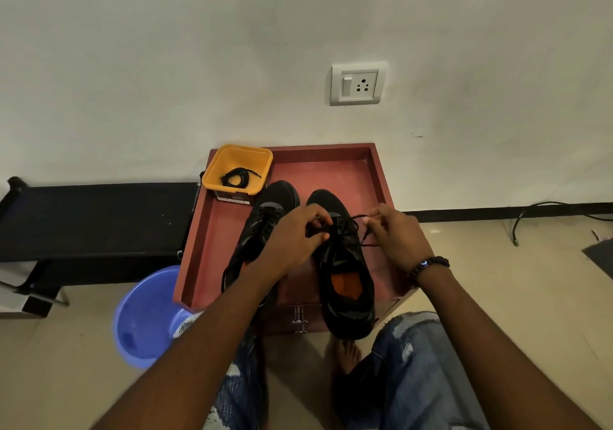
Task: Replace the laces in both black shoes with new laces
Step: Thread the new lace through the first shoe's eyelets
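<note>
**Both hands at the lace of the right shoe**

Two black shoes stand side by side on a red-brown surface with raised edges, toes toward the wall. The left shoe (262, 230) lies near the middle and is partly covered by the left forearm. The right shoe (345, 270) reaches over the near edge of the surface (331, 170) with its heel, and its orange insole is visible.

The left hand (292, 240) has its fingers curled and pinches the lace (348, 223) over the eyelets of the right shoe. The right hand (394, 237), with a bead bracelet on the wrist, pinches the other part of the same lace just to the right of the shoe.

In the far left corner of the surface stands a yellow tub (237, 167), touching the toe of the left shoe; inside it lies a coiled black lace (237, 177). On the floor beside the near left corner stands a blue basin (146, 316).
</note>
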`<state>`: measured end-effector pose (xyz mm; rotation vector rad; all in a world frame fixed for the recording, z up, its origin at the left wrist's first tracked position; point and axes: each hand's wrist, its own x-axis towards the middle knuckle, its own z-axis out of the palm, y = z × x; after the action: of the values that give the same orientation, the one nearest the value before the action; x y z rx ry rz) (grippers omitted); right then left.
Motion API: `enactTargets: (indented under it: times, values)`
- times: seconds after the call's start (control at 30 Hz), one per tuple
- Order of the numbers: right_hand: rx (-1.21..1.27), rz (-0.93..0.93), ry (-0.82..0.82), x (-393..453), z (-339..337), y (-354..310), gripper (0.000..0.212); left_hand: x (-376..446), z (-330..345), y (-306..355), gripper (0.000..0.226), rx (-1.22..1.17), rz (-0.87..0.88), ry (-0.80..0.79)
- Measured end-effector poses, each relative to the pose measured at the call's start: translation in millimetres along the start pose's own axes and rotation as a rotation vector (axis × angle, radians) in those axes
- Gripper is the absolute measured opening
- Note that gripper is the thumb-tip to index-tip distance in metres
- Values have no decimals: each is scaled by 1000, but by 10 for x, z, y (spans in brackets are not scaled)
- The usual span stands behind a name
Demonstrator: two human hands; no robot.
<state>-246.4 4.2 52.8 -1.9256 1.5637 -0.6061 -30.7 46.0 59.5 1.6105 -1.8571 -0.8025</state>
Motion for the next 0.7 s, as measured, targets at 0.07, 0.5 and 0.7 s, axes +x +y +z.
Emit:
enactTargets:
  times: [0.07,0.5,0.7]
  values:
    - [84,81,17,12,31,92,14,-44,80,-55,25,84,2,-61]
    - [273,115,-140,64,226,129,15,-131,438,74,32,532,-82,-30]
    - [292,83,-199,2,205,233,16,-122,593,98,36,312,-183,31]
